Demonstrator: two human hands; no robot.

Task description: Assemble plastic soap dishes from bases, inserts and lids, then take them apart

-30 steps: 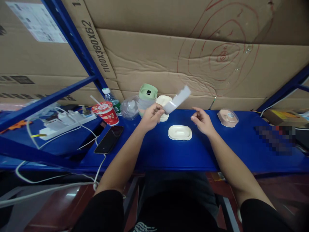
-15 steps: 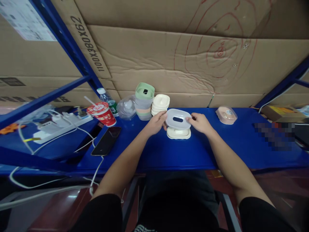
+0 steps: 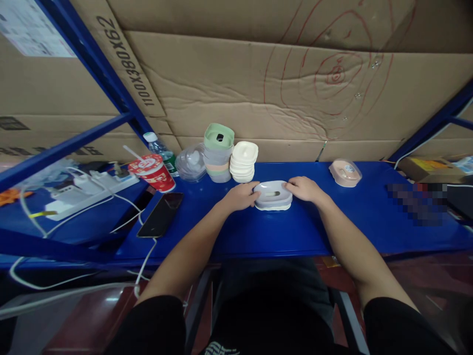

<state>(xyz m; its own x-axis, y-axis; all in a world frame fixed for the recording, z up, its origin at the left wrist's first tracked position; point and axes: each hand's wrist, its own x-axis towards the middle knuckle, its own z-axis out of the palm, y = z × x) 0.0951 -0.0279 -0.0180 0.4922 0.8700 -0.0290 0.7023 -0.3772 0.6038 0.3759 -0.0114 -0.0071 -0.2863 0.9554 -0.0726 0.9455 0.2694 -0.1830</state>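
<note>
A pale lilac plastic tray (image 3: 263, 197) with an oval slot in its middle rests on a cream plastic base (image 3: 275, 208), whose rim shows below it. My left hand (image 3: 242, 195) grips the tray's left end, thumb toward the near side. At the right end, my right hand (image 3: 303, 189) holds the tray's far corner between thumb and fingers. Behind my left hand stand a stack of cream pieces (image 3: 244, 160) and a taller stack of slotted trays (image 3: 219, 153) in green, lilac and peach. Clear plastic lids (image 3: 191, 162) lie to their left.
A lidded peach box (image 3: 345, 172) sits at the right back. On the left are a red paper cup (image 3: 157, 175) with a straw, a water bottle (image 3: 160, 153), a phone (image 3: 160, 215) and a power strip (image 3: 92, 195) with cables. Cardboard (image 3: 221, 79) walls off the back.
The lilac tray, first in my left hand alone, came over the cream base and down onto it. My right hand moved in and took hold of its right end.
</note>
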